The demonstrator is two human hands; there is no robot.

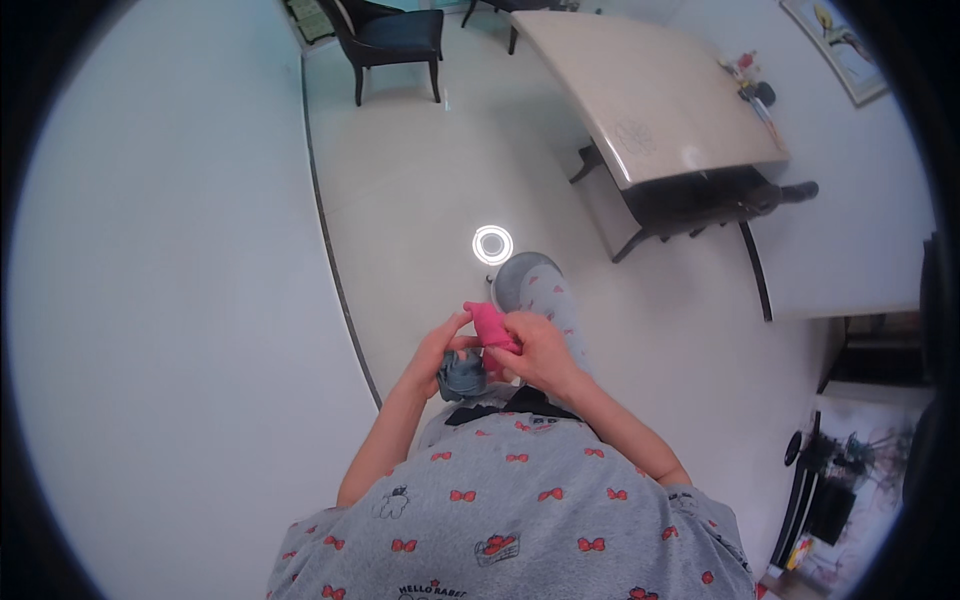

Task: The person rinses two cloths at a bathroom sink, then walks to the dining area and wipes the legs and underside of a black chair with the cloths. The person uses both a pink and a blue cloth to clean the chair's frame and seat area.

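Note:
Both hands are close together in front of my waist. My right hand (541, 349) pinches a small bright pink cloth piece (491, 325), which could be a sock or a glove. The fingers of my left hand (433, 356) touch the pink piece's left side. Bunched against that left palm is a grey-blue cloth (462, 376), partly hidden by the fingers. More pink fabric shows below the right thumb, and I cannot tell whether it is a separate piece.
One leg in printed pyjama trousers (551, 289) is forward on the glossy tiled floor (420, 187). A white wall (172, 300) runs along the left. Ahead right stands a stone-topped table (645, 82) with a dark chair (697, 199) tucked under it. Another dark chair (397, 41) stands farther ahead.

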